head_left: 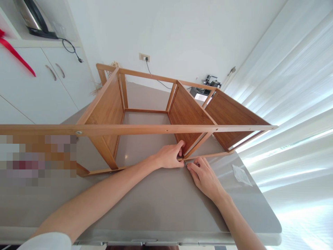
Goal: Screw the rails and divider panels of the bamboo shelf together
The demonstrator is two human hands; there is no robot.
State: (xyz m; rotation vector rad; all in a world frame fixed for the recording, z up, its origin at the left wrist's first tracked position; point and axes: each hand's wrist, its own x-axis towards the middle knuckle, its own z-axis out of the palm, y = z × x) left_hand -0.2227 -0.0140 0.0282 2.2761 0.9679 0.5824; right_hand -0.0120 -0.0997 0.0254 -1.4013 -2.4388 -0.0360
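A wooden shelf rack (140, 130) lies on its side on a grey table. My left hand (171, 155) is wrapped around its lower rail, beside the corner of the middle shelf board (191, 113), with the thumb and fingers on either side of the wood. Just right of it, my right hand (204, 173) pinches a small metal screw (185, 164) against the outer face of that same rail. The screw's tip is hidden at the joint. Other screw heads show along the upper rail, one a round silver fastener (78, 132).
The grey table (156, 205) runs under the rack, with a small clear plastic bag (241, 174) near its right end. Black appliances (208, 86) stand behind the rack. White curtains (293, 121) hang at right; a kettle (36, 17) sits on a cabinet at left.
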